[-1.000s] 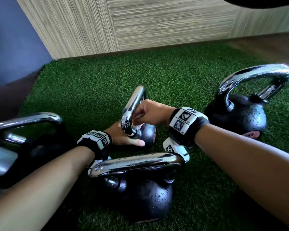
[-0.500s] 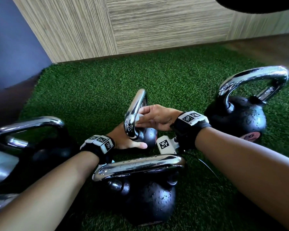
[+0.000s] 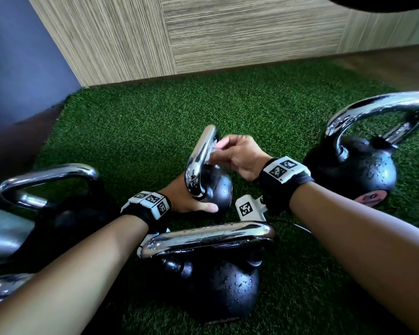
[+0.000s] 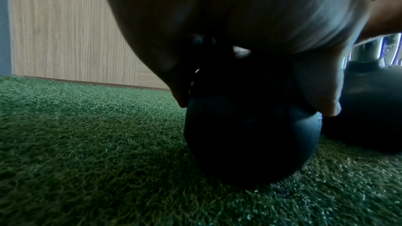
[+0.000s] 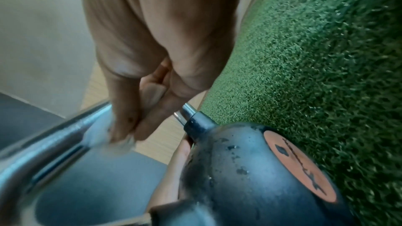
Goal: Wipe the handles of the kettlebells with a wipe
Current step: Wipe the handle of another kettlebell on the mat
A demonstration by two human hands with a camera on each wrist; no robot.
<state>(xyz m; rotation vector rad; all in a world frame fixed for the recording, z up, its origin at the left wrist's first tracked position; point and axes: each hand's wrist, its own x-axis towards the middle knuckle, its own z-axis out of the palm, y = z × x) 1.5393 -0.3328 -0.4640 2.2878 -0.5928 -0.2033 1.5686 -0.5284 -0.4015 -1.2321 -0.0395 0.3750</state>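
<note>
A small black kettlebell (image 3: 215, 187) with a chrome handle (image 3: 200, 155) stands mid-turf. My left hand (image 3: 186, 199) cups its round body from the left, thumb along the front; the left wrist view shows the palm over the ball (image 4: 239, 135). My right hand (image 3: 237, 153) pinches a white wipe (image 3: 212, 151) against the upper inside of the handle. In the right wrist view the fingertips (image 5: 121, 135) press the wipe (image 5: 113, 140) to the chrome bar (image 5: 50, 143), beside the ball (image 5: 250, 178) with its orange label.
Green turf (image 3: 155, 122) covers the floor up to a wood-grain wall (image 3: 228, 32). A larger wet kettlebell (image 3: 213, 281) stands just in front of me, another (image 3: 356, 170) at the right, and one (image 3: 49, 184) at the left. A dark floor strip lies far left.
My right hand has slid up the small kettlebell's handle, from low near the ball to near the top, with the wipe now showing. The left hand stays on the ball.
</note>
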